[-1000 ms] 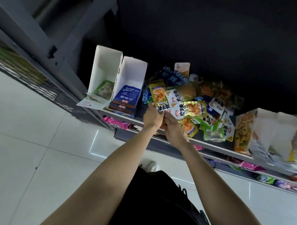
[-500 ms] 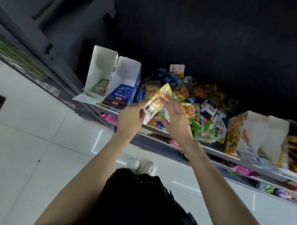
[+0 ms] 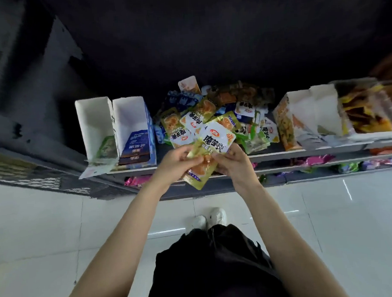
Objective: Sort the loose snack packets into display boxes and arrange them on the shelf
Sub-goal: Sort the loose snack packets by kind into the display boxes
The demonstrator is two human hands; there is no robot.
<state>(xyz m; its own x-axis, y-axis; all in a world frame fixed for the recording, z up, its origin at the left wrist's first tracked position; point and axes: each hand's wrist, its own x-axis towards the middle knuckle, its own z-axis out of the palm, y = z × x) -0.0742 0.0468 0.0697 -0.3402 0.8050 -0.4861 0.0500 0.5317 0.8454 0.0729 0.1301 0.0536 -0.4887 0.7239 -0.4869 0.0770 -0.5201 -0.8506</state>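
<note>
The shelf (image 3: pixel 268 155) runs across the view, its front edge facing the person, with a lower tier of pink and green packets below it. Beneath lies a white tiled floor (image 3: pixel 37 220), on which the person's white shoes (image 3: pixel 207 219) stand.

At the left end of the shelf stand two open white display boxes side by side and touching. The left display box (image 3: pixel 94 120) holds a green packet at its bottom. The blue-sided display box (image 3: pixel 131 119) holds a stack of dark blue packets (image 3: pixel 134 148). At the right end stand further display boxes (image 3: pixel 300 113), one with a printed orange and yellow side, and beyond them a box filled with orange and yellow packets.

Between the two groups of boxes lies the pile of loose snack packets (image 3: pixel 211 112), heaped on the shelf in mixed green, white, blue and brown.

Both hands are raised just in front of the pile, at the shelf edge. The left hand (image 3: pixel 175 162) has its grip clamped on a green packet with orange print (image 3: pixel 200 170), fingers curled round its upper part. The right hand (image 3: pixel 232 160) pinches a white and green packet (image 3: pixel 217 141), which overlaps the first
</note>
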